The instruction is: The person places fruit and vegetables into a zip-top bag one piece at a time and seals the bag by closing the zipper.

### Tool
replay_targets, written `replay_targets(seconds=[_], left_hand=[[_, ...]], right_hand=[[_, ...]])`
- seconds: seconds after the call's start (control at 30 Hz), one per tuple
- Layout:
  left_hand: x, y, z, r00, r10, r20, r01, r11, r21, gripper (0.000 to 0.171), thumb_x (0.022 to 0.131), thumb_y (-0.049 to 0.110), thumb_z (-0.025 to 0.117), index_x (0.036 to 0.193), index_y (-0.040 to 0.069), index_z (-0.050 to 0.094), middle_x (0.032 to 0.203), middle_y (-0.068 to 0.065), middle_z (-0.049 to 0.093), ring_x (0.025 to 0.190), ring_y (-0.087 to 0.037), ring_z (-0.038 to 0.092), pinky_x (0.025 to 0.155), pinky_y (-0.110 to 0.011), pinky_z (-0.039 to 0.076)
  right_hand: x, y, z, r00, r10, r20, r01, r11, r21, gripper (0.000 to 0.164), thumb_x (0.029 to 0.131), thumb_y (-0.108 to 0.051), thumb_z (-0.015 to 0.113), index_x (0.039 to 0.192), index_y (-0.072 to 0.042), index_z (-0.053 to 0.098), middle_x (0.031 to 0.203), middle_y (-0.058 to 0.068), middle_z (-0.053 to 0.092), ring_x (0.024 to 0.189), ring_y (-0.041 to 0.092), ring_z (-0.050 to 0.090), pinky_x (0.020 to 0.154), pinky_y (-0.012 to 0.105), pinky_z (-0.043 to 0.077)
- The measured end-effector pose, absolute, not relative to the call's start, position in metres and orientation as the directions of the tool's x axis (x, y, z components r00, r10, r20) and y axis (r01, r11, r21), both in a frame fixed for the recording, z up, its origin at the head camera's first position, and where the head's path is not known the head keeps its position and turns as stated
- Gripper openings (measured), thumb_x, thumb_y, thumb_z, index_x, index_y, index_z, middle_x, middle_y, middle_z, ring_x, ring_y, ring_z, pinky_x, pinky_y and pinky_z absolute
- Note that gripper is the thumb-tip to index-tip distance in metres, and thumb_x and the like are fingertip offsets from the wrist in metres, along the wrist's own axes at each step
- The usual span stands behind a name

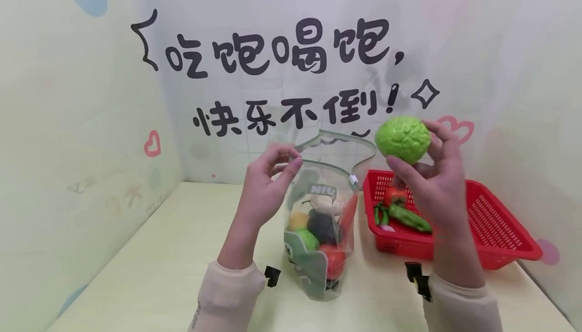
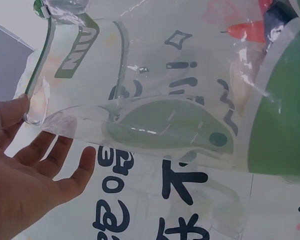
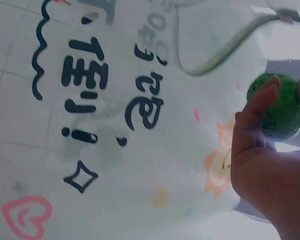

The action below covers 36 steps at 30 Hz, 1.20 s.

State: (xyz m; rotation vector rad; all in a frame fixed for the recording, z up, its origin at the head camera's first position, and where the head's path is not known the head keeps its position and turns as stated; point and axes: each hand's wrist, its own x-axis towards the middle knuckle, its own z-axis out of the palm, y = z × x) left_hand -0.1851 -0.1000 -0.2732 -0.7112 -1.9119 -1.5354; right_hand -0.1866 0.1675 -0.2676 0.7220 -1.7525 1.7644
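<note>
In the head view, my left hand pinches the left rim of a clear zip bag between thumb and fingers. The bag stands upright on the table, its mouth spread apart, with a white slider on the right rim. Inside are several toy vegetables, among them a red tomato, a dark purple piece and a yellow one. Up and right of the mouth, my right hand holds a round, lumpy green toy vegetable in its fingertips. The right wrist view shows this green toy too.
A red plastic basket sits on the table to the right, behind my right forearm. It contains a tomato, a long green vegetable and small green peppers. Walls with black lettering enclose the table.
</note>
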Motion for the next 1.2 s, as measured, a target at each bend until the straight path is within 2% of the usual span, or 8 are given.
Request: replay_targets(seconds=[0.1,0.23,0.4,0.57,0.67,0.83,1.03,1.2], left_hand=[[-0.176,-0.096,-0.269,-0.663,0.076,0.745,0.743,0.193,0.641,0.004,0.092,-0.002,0.06,0.095,-0.005,0.06,0.11,-0.018,0.061,0.104,-0.022,0.058,0.09,-0.045,0.051],[-0.182,-0.096,-0.276,-0.633,0.099,0.768,0.77,0.189,0.61,0.003,0.093,0.0,0.061,0.095,-0.002,0.061,0.112,-0.016,0.063,0.111,-0.02,0.056,0.089,-0.044,0.051],[-0.2,-0.098,-0.287,-0.599,0.126,0.791,0.796,0.198,0.571,0.005,0.094,0.01,0.063,0.097,0.006,0.063,0.11,-0.009,0.065,0.117,-0.015,0.053,0.089,-0.041,0.051],[-0.204,-0.099,-0.288,-0.584,0.137,0.8,0.808,0.201,0.555,0.006,0.094,0.012,0.063,0.096,0.007,0.063,0.109,-0.011,0.065,0.118,-0.015,0.053,0.089,-0.041,0.052],[-0.201,-0.099,-0.286,-0.591,0.118,0.798,0.8,0.206,0.563,0.005,0.094,0.008,0.062,0.096,0.003,0.062,0.109,-0.014,0.065,0.116,-0.017,0.054,0.089,-0.041,0.052],[-0.191,-0.1,-0.276,-0.609,0.046,0.792,0.779,0.223,0.586,0.006,0.094,0.003,0.06,0.097,-0.002,0.061,0.1,-0.015,0.064,0.102,-0.023,0.059,0.089,-0.044,0.052],[-0.206,-0.105,-0.287,-0.656,-0.019,0.755,0.737,0.202,0.645,0.011,0.094,0.014,0.062,0.102,0.005,0.063,0.102,-0.005,0.064,0.095,-0.018,0.059,0.089,-0.041,0.051],[-0.211,-0.108,-0.289,-0.655,-0.009,0.756,0.739,0.201,0.643,0.012,0.095,0.021,0.062,0.103,0.013,0.064,0.107,-0.005,0.064,0.096,-0.014,0.06,0.089,-0.039,0.051]], right_hand=[[-0.199,0.152,-0.276,-0.748,-0.009,0.663,-0.662,-0.049,-0.748,0.058,0.095,-0.012,0.06,0.14,-0.02,0.025,0.119,0.017,0.052,0.055,0.024,0.061,0.052,0.026,0.057],[-0.206,0.137,-0.285,-0.794,-0.087,0.602,-0.607,0.048,-0.794,0.054,0.099,-0.024,0.055,0.139,-0.023,0.019,0.115,0.015,0.055,0.065,0.025,0.062,0.054,0.026,0.057],[-0.207,0.131,-0.29,-0.789,-0.121,0.603,-0.612,0.243,-0.753,0.05,0.095,-0.03,0.06,0.135,-0.019,0.032,0.113,0.012,0.061,0.085,0.022,0.067,0.066,0.024,0.058],[-0.207,0.135,-0.293,-0.743,-0.063,0.666,-0.637,0.371,-0.675,0.037,0.095,-0.032,0.061,0.125,-0.014,0.049,0.088,0.006,0.065,0.069,0.017,0.065,0.063,0.023,0.057],[-0.208,0.138,-0.294,-0.703,-0.046,0.71,-0.669,0.381,-0.638,0.032,0.095,-0.028,0.061,0.121,-0.011,0.054,0.084,0.002,0.066,0.065,0.016,0.066,0.064,0.02,0.057],[-0.211,0.142,-0.295,-0.661,-0.061,0.747,-0.717,0.343,-0.607,0.025,0.096,-0.023,0.06,0.115,-0.008,0.057,0.086,0.005,0.067,0.07,0.016,0.067,0.067,0.021,0.057],[-0.213,0.142,-0.294,-0.645,-0.138,0.752,-0.724,0.427,-0.542,0.028,0.094,-0.019,0.063,0.119,-0.01,0.055,0.1,0.001,0.066,0.085,0.01,0.066,0.075,0.016,0.054],[-0.212,0.145,-0.293,-0.613,-0.142,0.777,-0.727,0.486,-0.485,0.033,0.091,-0.012,0.065,0.122,-0.009,0.055,0.107,0.0,0.062,0.093,0.007,0.06,0.08,0.012,0.051]])
